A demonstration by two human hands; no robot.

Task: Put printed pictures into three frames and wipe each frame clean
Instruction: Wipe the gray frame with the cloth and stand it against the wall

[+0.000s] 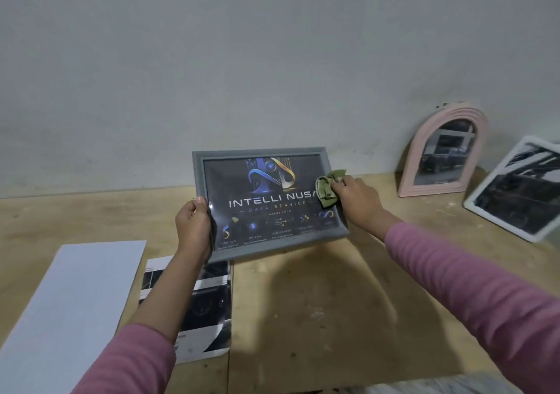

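Pink sleeves (472, 290) are seen nearest the camera, one at each lower corner, reaching forward over the worktop (333, 302). A white sheet (75, 296) is laid flat at lower left. Just beside it, a printed picture (209, 312), dark with white bands, is laid flat and partly covered by the left forearm.

The grey frame (266, 251) is held clear of the worktop, tilted up toward the camera, its shadow thrown on the wood below. A print with the words "INTELLI NUSA" is shown inside it. Left hand (194, 227): the grip is clamped on the frame's left edge, thumb on the front, fingers wrapped behind. Right hand (357, 196): the grip is closed on a crumpled green cloth (327, 189), which is pressed against the right part of the frame's front, over the end of the lettering.

At the back right, a pink arched frame (409, 169) is stood upright, leaned against the wall (272, 60), a dark picture set in it. Right of it, a white frame (472, 204) is seen tilted, partly cut off by the picture edge, with a black-and-white print inside. Whether it touches the pink frame cannot be told. Both are well apart from the grey frame. The wood is marked with pale dust and scuffs.
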